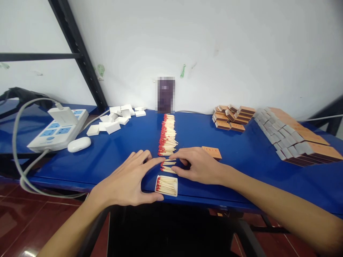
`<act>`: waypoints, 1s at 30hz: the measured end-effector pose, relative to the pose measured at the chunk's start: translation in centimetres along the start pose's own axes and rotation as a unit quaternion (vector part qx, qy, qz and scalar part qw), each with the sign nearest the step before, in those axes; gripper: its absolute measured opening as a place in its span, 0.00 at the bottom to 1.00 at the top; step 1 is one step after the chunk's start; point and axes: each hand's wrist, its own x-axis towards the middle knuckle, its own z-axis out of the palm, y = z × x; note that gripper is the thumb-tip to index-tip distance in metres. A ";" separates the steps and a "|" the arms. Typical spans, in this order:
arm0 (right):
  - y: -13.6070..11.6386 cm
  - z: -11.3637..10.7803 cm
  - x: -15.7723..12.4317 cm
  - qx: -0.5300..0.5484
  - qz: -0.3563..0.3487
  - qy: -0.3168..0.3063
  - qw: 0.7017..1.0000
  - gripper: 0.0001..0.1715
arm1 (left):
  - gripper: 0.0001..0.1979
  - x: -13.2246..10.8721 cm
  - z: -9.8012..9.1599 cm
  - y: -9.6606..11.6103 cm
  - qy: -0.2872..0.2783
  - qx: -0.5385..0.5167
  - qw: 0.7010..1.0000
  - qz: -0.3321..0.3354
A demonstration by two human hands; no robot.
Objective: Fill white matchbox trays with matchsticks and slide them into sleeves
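A long pile of red-tipped matches [168, 137] runs down the blue table, heads to the left. Nearer me lies a small separate group of matches [168, 166]. My left hand [128, 176] is open, its index fingertip at the heads of this group and its thumb beside the front left corner of a white matchbox tray [177, 188]. Matches fill much of that tray. From the right, my right hand [199, 165] reaches the same group; its index finger and thumb are apart at the stick ends. An orange matchbox sleeve [213, 152] lies just behind this hand.
White matchbox trays [112, 126] lie heaped at the back left, near a white earbud case [79, 144] and a power strip [57, 134]. At the back right are piled matchboxes [230, 116] and stacked sleeves [302, 134]. A pixelated dark object [166, 94] leans on the wall.
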 end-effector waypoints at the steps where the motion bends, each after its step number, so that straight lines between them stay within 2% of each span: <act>1: -0.1 0.0 0.0 -0.001 0.003 -0.004 1.000 0.14 | 0.39 0.0 0.0 0.0 0.004 -0.007 1.000 0.009; 13: -1.0 -0.3 -0.2 -0.010 0.022 -0.011 1.000 0.19 | 0.15 0.1 -0.3 0.3 0.002 -0.034 0.998 0.047; 20: -1.2 0.0 -0.2 0.017 0.029 -0.015 0.999 0.11 | 0.15 0.0 -0.2 0.2 0.003 -0.036 0.998 0.043; 30: -0.6 -0.1 0.1 0.023 0.019 -0.013 0.999 0.10 | 0.16 0.0 -0.2 0.3 0.008 -0.037 0.999 0.029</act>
